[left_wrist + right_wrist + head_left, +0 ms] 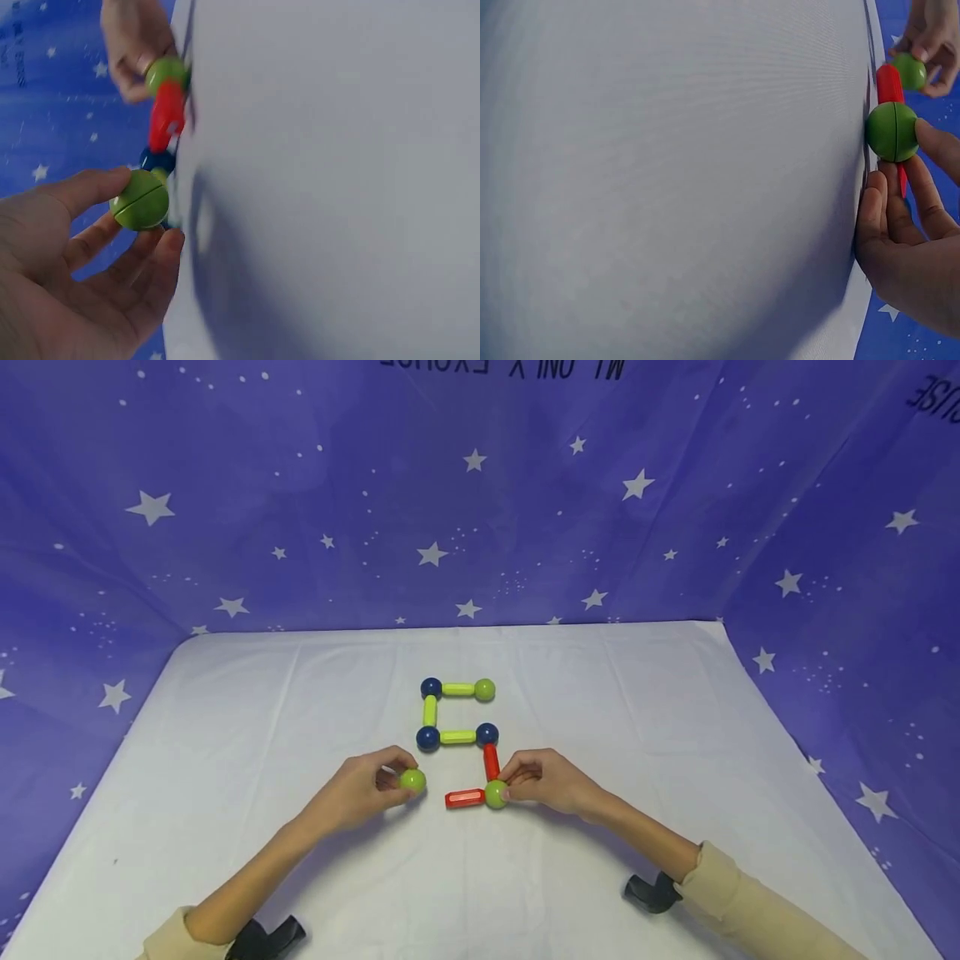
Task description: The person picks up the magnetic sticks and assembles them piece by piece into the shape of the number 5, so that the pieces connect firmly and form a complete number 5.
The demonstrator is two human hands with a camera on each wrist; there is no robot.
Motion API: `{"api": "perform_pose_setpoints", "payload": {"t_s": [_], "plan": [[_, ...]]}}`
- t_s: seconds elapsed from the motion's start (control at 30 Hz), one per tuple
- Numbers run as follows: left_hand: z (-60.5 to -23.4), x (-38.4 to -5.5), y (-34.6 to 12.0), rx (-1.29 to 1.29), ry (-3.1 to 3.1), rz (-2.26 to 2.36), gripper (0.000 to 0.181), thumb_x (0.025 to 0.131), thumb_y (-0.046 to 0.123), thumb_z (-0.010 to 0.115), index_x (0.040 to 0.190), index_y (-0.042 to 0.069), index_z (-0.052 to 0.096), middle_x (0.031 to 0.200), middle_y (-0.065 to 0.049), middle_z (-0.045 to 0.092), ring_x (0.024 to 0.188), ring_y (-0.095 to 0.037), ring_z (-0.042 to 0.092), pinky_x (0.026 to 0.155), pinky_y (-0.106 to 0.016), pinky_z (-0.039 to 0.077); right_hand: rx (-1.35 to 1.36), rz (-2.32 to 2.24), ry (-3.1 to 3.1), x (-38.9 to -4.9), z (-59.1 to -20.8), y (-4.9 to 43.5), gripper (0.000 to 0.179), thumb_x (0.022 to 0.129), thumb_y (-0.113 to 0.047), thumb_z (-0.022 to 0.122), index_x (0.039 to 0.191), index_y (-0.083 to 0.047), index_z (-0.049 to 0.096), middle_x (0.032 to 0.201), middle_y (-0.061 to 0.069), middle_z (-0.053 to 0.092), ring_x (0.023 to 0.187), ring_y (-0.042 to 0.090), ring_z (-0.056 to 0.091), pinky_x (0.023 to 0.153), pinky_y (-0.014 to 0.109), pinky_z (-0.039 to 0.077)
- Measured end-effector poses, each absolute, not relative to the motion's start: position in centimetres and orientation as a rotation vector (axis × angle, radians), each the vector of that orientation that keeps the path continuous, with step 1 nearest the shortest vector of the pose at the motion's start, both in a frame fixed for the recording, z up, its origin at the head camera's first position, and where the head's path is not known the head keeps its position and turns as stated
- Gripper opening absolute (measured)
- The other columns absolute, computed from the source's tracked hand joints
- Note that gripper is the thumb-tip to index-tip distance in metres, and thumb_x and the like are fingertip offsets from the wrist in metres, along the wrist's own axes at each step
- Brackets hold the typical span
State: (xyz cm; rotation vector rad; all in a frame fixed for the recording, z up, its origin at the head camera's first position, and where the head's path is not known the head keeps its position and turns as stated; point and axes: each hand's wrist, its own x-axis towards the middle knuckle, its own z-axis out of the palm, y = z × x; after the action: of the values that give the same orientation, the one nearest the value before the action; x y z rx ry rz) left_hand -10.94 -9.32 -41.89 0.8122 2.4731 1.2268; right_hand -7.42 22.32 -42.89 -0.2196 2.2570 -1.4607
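Observation:
My left hand [367,787] pinches a loose green ball [140,200] between thumb and fingers, left of the free end of a red rod [465,798]. With thumb and fingers my right hand [551,783] holds another green ball [892,132], which joins that rod to a second red rod [491,762]. The second rod runs up to a dark blue ball [487,734]. From there yellow-green rods [458,737] link two more blue balls [428,738] and end at a green ball [485,690]. A gap separates the left hand's ball from the red rod.
The pieces lie on a white cloth-covered table [600,693]. Behind and beside it hangs a purple-blue sheet [525,510] printed with white stars. Black devices [651,893] are at both wrists, near beige sleeves [750,893].

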Motion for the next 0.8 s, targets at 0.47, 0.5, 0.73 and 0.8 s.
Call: {"api": "perform_pose_setpoints", "payload": {"t_s": [0.47, 0.5, 0.73, 0.8], "plan": [[-42.5, -9.9, -8.0, 0.823, 2.502, 1.163, 0.028, 0.087, 0.016, 0.079, 0.111, 0.009, 0.067, 0.101, 0.002, 0.068, 0.086, -0.014, 0.062, 0.075, -0.032, 0.053, -0.266, -1.436, 2.258, -7.9, -42.9, 22.4, 0.017, 0.089, -0.014, 0.076, 0.104, -0.007, 0.071, 0.094, 0.003, 0.068, 0.088, 0.019, 0.060, 0.078, 0.030, 0.048], [-42.3, -10.1, -8.4, 0.819, 2.521, 1.166, 0.028, 0.088, 0.017, 0.077, 0.113, 0.007, 0.067, 0.104, -0.001, 0.069, 0.087, -0.016, 0.063, 0.076, -0.034, 0.053, -0.266, -1.422, 2.267, -7.9, -42.8, 22.5, 0.016, 0.090, -0.015, 0.075, 0.104, -0.009, 0.072, 0.095, 0.002, 0.069, 0.088, 0.019, 0.061, 0.080, 0.031, 0.048], [-40.4, -12.3, -12.5, 0.806, 2.923, 0.893, 0.038, 0.096, 0.021, 0.068, 0.130, 0.004, 0.062, 0.127, -0.019, 0.062, 0.114, -0.039, 0.058, 0.091, -0.058, 0.047, -0.295, -1.287, 2.596, -8.0, -42.2, 25.0, 0.015, 0.096, -0.020, 0.068, 0.108, -0.012, 0.073, 0.102, -0.002, 0.071, 0.096, 0.018, 0.065, 0.087, 0.041, 0.051], [-40.0, -12.9, -14.1, 0.831, 3.050, 0.751, 0.042, 0.096, 0.023, 0.067, 0.133, 0.004, 0.060, 0.133, -0.023, 0.056, 0.120, -0.046, 0.051, 0.094, -0.063, 0.042, -0.327, -1.205, 2.781, -8.1, -41.8, 26.2, 0.017, 0.096, -0.019, 0.068, 0.110, -0.011, 0.073, 0.108, 0.000, 0.070, 0.100, 0.020, 0.066, 0.089, 0.043, 0.052]]}}
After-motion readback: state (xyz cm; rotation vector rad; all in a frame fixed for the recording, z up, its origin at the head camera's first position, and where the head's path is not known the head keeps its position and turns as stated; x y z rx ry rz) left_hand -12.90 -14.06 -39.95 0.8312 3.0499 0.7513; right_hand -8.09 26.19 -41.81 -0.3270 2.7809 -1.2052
